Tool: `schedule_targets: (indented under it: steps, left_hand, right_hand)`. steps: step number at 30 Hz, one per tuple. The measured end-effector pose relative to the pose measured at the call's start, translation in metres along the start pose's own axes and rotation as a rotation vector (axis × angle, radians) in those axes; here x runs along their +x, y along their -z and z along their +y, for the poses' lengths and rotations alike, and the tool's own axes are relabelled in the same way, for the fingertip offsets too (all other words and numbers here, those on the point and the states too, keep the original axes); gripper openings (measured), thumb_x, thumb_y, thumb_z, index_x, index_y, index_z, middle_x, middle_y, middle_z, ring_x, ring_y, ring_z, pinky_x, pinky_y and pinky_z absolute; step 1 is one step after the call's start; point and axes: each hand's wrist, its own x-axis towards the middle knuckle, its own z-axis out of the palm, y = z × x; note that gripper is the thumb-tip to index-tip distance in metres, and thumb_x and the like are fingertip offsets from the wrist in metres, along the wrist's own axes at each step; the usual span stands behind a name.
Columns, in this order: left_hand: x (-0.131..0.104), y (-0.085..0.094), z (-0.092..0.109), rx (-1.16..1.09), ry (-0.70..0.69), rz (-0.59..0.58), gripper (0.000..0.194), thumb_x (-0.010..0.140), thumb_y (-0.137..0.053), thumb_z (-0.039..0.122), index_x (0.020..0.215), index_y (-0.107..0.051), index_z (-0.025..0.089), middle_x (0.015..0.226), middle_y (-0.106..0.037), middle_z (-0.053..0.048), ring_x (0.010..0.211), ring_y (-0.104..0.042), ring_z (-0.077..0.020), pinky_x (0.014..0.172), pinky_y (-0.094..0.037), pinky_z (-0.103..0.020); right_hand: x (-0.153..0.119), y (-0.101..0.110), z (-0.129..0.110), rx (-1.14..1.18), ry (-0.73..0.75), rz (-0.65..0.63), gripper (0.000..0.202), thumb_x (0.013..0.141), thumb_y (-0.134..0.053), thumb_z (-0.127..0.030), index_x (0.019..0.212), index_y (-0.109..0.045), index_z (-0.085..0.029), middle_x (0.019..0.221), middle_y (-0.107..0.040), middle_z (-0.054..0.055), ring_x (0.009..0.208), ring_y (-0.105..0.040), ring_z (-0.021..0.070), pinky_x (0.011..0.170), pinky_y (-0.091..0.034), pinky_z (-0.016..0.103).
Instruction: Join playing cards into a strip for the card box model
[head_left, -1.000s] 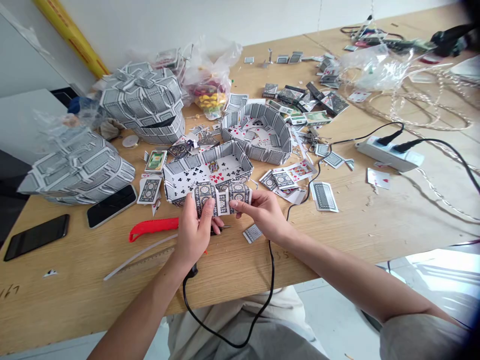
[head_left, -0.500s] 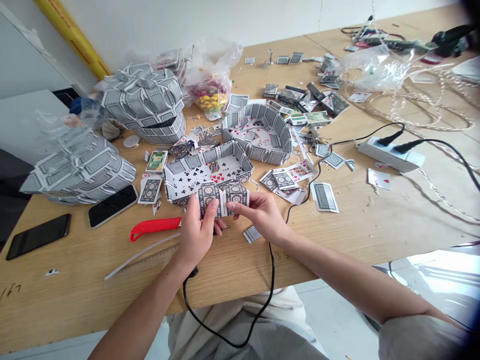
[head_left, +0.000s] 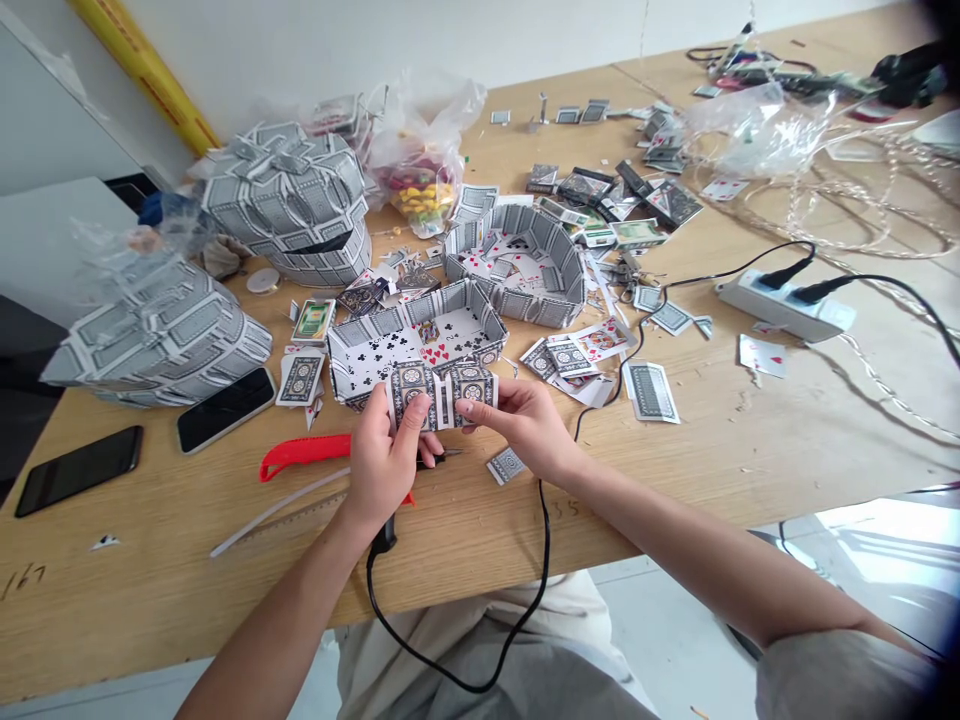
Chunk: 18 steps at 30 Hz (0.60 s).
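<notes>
A folded strip of patterned playing cards [head_left: 411, 385] is held up in front of me, with a pale gap between its two sections. My left hand [head_left: 382, 455] grips its left end, thumb on the face. At the other end, my right hand [head_left: 532, 425] pinches it between thumb and fingers. Beneath my left hand lies a black tool with a pointed tip [head_left: 448, 455] and a corded handle [head_left: 385, 537], partly hidden; it looks like a glue gun. Just behind the strip stands an open tray made of cards [head_left: 352, 385].
Left are a red-handled tool [head_left: 304, 457], a ruler [head_left: 300, 518], two phones [head_left: 79, 470] and card-covered baskets [head_left: 157, 335]. Behind are a heart-shaped card tray [head_left: 536, 305] and a candy bag [head_left: 424, 190]. A power strip [head_left: 787, 305] sits right; a black cord [head_left: 546, 540] loops over the front edge.
The card strip has tilted slightly, and my left hand has shifted a little to the left, showing more of the black tool. Both hands keep their hold.
</notes>
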Motion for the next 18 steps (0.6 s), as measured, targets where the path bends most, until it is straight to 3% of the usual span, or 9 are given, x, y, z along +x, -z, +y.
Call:
schedule_targets:
  steps: [10, 18]
  left_hand:
    - [-0.0003, -0.0007, -0.0012, -0.004, 0.017, 0.007, 0.039, 0.101, -0.067, 0.059, 0.099, -0.051, 0.023, 0.062, -0.066, 0.005, 0.044, -0.065, -0.0140, 0.041, -0.053, -0.022]
    - [-0.0011, -0.0038, -0.0093, 0.044, 0.019, -0.008, 0.039, 0.101, -0.066, 0.059, 0.102, -0.047, 0.025, 0.072, -0.069, 0.002, 0.050, -0.070, -0.0173, 0.043, -0.058, -0.026]
  right_hand:
    - [0.0002, 0.0021, 0.0016, 0.012, 0.024, -0.013, 0.034, 0.074, -0.097, -0.049, 0.077, -0.081, -0.018, 0.078, -0.076, 0.002, 0.068, -0.065, 0.0142, 0.069, -0.062, 0.029]
    - [-0.0017, 0.0042, 0.0077, -0.046, 0.009, 0.048, 0.040, 0.073, -0.097, -0.053, 0.078, -0.080, -0.017, 0.079, -0.078, 0.005, 0.065, -0.065, 0.0155, 0.065, -0.058, 0.030]
